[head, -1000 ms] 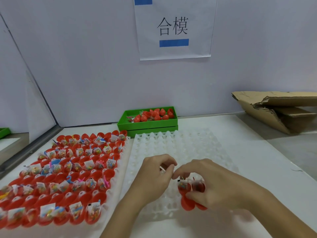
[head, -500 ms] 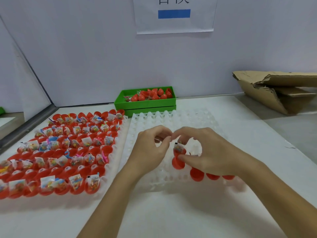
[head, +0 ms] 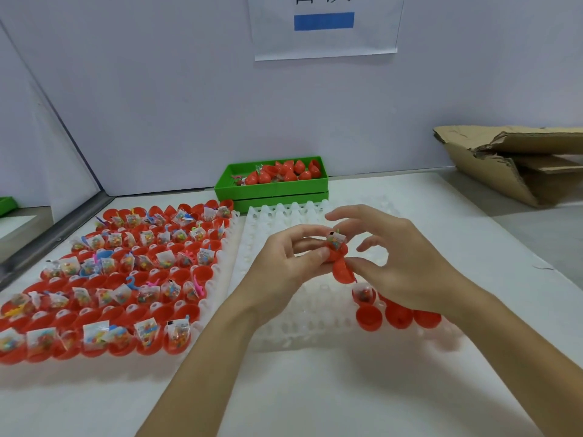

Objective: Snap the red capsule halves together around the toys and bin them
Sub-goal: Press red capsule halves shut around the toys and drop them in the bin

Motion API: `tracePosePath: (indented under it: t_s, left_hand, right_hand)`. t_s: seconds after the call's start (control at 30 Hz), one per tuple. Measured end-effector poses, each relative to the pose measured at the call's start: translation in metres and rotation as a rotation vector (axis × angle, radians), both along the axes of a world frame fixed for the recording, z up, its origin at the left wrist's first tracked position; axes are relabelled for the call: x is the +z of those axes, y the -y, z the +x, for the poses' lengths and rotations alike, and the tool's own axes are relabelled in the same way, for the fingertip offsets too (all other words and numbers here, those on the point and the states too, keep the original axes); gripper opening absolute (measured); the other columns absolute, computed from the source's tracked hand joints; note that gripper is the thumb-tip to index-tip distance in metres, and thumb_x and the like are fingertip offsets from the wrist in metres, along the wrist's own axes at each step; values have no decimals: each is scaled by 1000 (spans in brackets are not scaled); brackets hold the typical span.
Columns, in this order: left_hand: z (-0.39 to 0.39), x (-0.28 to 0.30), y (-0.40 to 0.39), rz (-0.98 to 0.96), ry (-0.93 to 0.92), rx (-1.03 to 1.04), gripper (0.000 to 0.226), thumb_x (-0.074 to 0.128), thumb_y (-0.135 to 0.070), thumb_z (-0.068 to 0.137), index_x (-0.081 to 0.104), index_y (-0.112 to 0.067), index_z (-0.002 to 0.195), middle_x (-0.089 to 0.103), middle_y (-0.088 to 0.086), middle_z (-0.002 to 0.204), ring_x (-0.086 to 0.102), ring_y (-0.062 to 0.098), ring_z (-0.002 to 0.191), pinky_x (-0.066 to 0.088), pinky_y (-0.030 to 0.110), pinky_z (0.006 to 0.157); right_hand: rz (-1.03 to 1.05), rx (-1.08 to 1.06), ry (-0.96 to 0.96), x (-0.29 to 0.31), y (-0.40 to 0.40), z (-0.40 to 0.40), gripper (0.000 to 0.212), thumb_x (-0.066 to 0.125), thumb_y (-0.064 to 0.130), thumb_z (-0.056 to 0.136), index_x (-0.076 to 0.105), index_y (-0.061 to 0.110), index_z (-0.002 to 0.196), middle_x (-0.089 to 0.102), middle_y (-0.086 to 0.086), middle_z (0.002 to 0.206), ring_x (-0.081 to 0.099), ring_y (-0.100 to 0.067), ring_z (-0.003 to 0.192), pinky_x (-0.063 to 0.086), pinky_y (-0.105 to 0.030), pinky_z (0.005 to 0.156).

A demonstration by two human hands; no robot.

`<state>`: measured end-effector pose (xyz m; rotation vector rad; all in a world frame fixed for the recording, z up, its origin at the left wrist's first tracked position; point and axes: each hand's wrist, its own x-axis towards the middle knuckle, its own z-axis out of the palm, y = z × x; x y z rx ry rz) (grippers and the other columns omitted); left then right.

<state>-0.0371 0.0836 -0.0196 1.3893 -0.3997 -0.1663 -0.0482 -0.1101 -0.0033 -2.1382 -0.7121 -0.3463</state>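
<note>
My left hand (head: 284, 266) pinches a red capsule half (head: 338, 253) with a bagged toy (head: 336, 239) sticking out of its top. The hinged second red half (head: 344, 272) hangs just below it, and my right hand (head: 403, 266) pinches that half between thumb and forefinger, its other fingers spread. Both hands hover over the white plastic tray (head: 284, 222). Several open red capsules (head: 369, 316), one with a toy bag, sit in the tray's near right corner under my right wrist. The green bin (head: 271, 187) at the back holds several shut red capsules (head: 293, 173).
On the left, a second tray (head: 104, 279) is full of open red halves with bagged toys. Torn cardboard (head: 517, 165) lies at the back right. A wall with a paper sign (head: 325, 26) stands behind the table; a partition closes the left side.
Both hands rose slightly from the tray with the capsule. My left hand took hold of the toy-filled half, and my right hand's grip shifted down to the hanging half with fingers spread.
</note>
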Motion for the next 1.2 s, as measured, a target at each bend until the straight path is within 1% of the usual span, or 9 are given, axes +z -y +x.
tracePosePath:
  t_s: [0.1, 0.17, 0.23, 0.3, 0.4, 0.67, 0.93, 1.1, 1.2]
  left_hand:
    - [1, -2, 1, -62, -24, 3, 27, 59, 9, 92, 65, -6, 114, 74, 13, 105, 72, 30, 100, 58, 33, 85]
    - [2, -3, 1, -70, -41, 29, 32, 59, 11, 91, 64, -7, 116, 72, 12, 105, 72, 31, 101, 58, 32, 87]
    - [3, -4, 2, -69, -43, 39, 33, 59, 12, 91, 64, -6, 117, 71, 12, 107, 71, 32, 103, 57, 33, 89]
    - [3, -5, 2, -64, -30, 21, 30, 58, 12, 91, 65, -5, 115, 72, 8, 107, 71, 32, 104, 56, 34, 91]
    - [2, -4, 3, -58, -20, 8, 29, 55, 14, 92, 66, -4, 111, 74, 4, 103, 71, 31, 103, 56, 33, 92]
    - [2, -3, 2, -45, 2, 15, 29, 53, 15, 93, 67, -4, 109, 74, 3, 104, 71, 27, 104, 56, 30, 90]
    - [2, -5, 2, 63, 24, 18, 31, 57, 10, 92, 70, -14, 108, 74, 9, 109, 71, 27, 105, 54, 36, 97]
    - [2, -5, 1, 67, 21, 12, 31, 58, 9, 93, 70, -13, 110, 74, 9, 110, 71, 26, 105, 55, 35, 96]
    - [3, -5, 1, 63, 12, 16, 31, 57, 9, 93, 69, -14, 110, 74, 9, 109, 71, 26, 104, 55, 34, 95]
  right_hand:
    - [29, 21, -13, 1, 3, 0, 64, 67, -3, 82, 54, 38, 130, 67, 23, 111, 60, -3, 115, 52, -16, 89]
    - [82, -20, 29, 2, 5, 0, 49, 62, 5, 84, 60, 34, 123, 68, 20, 110, 62, -5, 111, 55, -20, 87]
    - [89, -72, 97, 2, 5, 1, 32, 65, 8, 89, 67, 30, 112, 69, 18, 104, 64, -7, 105, 56, -25, 82]
    - [55, -77, 143, 1, 2, 2, 25, 69, 9, 90, 72, 27, 106, 69, 17, 100, 63, -9, 100, 55, -28, 78]
    - [44, -63, 185, -3, -2, 2, 21, 71, 11, 88, 76, 23, 105, 70, 12, 97, 63, -8, 96, 54, -27, 74]
    - [1, -131, 263, -3, 3, 5, 7, 76, 17, 84, 78, 20, 89, 68, 15, 90, 64, -5, 88, 54, -23, 68]
    - [-13, -125, 209, -3, 5, 6, 16, 80, 16, 81, 74, 28, 90, 68, 22, 91, 63, -6, 91, 55, -23, 68]
    - [17, -140, 188, -3, 5, 7, 27, 77, 15, 84, 71, 30, 106, 66, 24, 97, 63, -5, 96, 56, -24, 73]
    - [-15, -97, 217, -3, 5, 7, 22, 77, 8, 83, 76, 25, 97, 68, 20, 95, 64, -7, 92, 56, -25, 69]
